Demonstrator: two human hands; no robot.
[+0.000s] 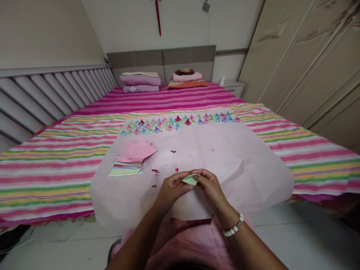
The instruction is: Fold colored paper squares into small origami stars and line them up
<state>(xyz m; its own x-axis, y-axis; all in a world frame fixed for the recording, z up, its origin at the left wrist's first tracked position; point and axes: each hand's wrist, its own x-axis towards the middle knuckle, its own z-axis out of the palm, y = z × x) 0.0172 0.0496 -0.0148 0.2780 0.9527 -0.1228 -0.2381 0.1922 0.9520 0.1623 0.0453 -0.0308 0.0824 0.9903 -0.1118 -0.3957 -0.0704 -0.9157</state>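
A small light green folded paper (190, 180) is pinched between both hands, just above the near part of a large pale sheet (219, 165). My left hand (173, 187) grips its left side, thumb below and fingers behind. On its right side, my right hand (208, 184) is closed, with the thumb on the paper's face. A stack of coloured paper squares (131, 165) lies to the left, a loose pink sheet (139, 150) on top. Small folded paper pieces (160, 127) in many colours stand in rows along the sheet's far edge.
Dark red scraps (155, 171) lie on the sheet left of my hands. Striped bedding (50, 157) surrounds the sheet. Folded purple bedding (140, 80) and a pink pile (187, 77) sit by the headboard (163, 60). A slatted rail (56, 90) runs left; a wardrobe (306, 60) stands right.
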